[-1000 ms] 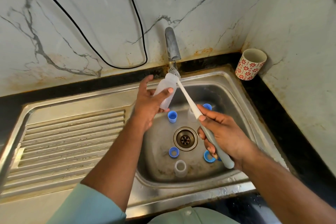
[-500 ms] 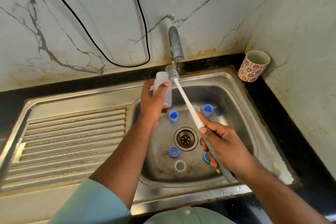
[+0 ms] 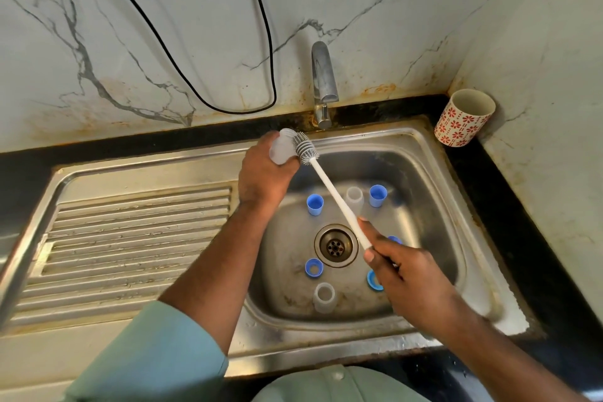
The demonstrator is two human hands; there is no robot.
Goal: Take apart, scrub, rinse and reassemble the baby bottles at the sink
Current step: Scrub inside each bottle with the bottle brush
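drainboard [image 3: 130, 238]: ribbed steel, left of the basin.
cable [image 3: 208, 101]: black, looped on the marble wall.
left hand [image 3: 264, 173]: curled round a clear bottle [image 3: 280, 148], held over the basin's back left rim.
brush [image 3: 303, 148]: grey bristle head against the bottle, white handle slanting down right.
sink [image 3: 424, 153]: blue caps and clear parts lie loose around the drain [image 3: 334, 245].
tap [image 3: 323, 75]: behind the basin.
right hand [image 3: 404, 274]: gripping the brush handle's lower end.
cup [image 3: 463, 117]: red-flowered, back right corner.
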